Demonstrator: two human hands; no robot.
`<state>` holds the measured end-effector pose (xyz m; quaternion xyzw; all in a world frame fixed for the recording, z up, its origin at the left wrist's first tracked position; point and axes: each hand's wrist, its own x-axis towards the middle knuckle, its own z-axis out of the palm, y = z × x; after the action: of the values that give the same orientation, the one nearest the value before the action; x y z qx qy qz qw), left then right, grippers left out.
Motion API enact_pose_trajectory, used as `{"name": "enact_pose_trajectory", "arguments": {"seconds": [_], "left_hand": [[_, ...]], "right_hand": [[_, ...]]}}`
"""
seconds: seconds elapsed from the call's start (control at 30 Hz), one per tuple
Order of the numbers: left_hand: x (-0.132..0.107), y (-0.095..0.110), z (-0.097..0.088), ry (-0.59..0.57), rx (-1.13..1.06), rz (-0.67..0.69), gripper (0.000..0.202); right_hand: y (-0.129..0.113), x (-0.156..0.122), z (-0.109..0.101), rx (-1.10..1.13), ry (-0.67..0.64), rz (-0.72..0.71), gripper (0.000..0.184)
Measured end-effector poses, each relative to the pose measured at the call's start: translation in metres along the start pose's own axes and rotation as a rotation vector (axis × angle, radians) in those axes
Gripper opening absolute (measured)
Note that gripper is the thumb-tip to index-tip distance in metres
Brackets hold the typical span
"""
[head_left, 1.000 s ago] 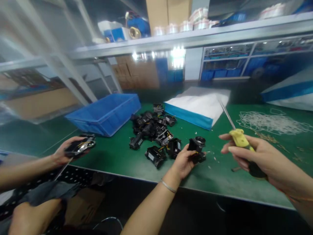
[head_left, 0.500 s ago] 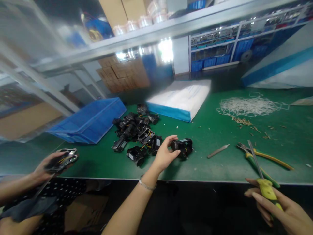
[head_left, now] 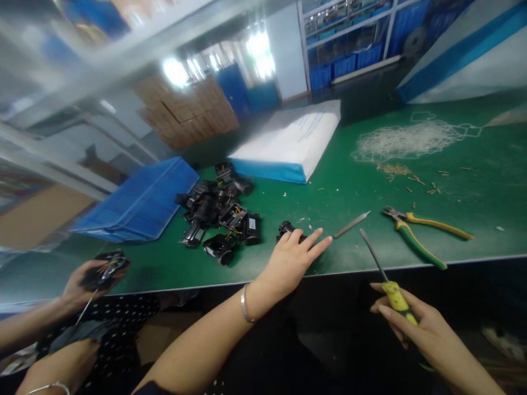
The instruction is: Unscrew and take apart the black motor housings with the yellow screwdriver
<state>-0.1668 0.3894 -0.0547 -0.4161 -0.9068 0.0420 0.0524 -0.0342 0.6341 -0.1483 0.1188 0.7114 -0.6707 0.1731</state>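
Pinning a small black plastic motor part [head_left: 286, 228] flat on the green bench mat [head_left: 362, 181], my left hand [head_left: 291, 260] steadies it; at 4 o'clock, my right hand [head_left: 415, 327] grips a yellow-handled screwdriver [head_left: 387, 280], shaft aimed toward 11 o'clock.

Single head-worn view, looking forward and down (tilted) across the green bench [head_left: 370, 192], hands close below

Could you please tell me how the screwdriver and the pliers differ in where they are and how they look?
The screwdriver is gripped in the right hand, off the table's edge, while the pliers lie untouched on the green table. The screwdriver has one thin straight shaft; the pliers have two spread handles. Both have yellow on their handles.
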Motion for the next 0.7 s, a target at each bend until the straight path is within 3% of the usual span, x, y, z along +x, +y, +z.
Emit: {"name": "enact_pose_trajectory", "arguments": {"seconds": [0.1,0.2,0.3,0.47,0.7], "left_hand": [[0.004,-0.017,0.004,0.097,-0.220,-0.053,0.058],[0.009,-0.037,0.012,0.232,-0.341,-0.107,0.033],[0.014,-0.048,0.025,0.196,-0.351,-0.049,0.029],[0.018,-0.053,0.044,0.103,-0.391,0.009,0.039],[0.022,-0.057,0.058,0.178,-0.479,-0.048,0.046]], "right_hand": [[0.007,-0.003,0.001,0.008,-0.029,0.009,0.058],[0.009,-0.005,0.002,0.048,-0.118,-0.028,0.047],[0.008,-0.005,0.005,0.133,-0.234,-0.049,0.043],[0.006,-0.005,0.016,0.284,-0.377,0.074,0.058],[-0.006,-0.005,0.030,0.293,-0.421,0.217,0.059]]}}
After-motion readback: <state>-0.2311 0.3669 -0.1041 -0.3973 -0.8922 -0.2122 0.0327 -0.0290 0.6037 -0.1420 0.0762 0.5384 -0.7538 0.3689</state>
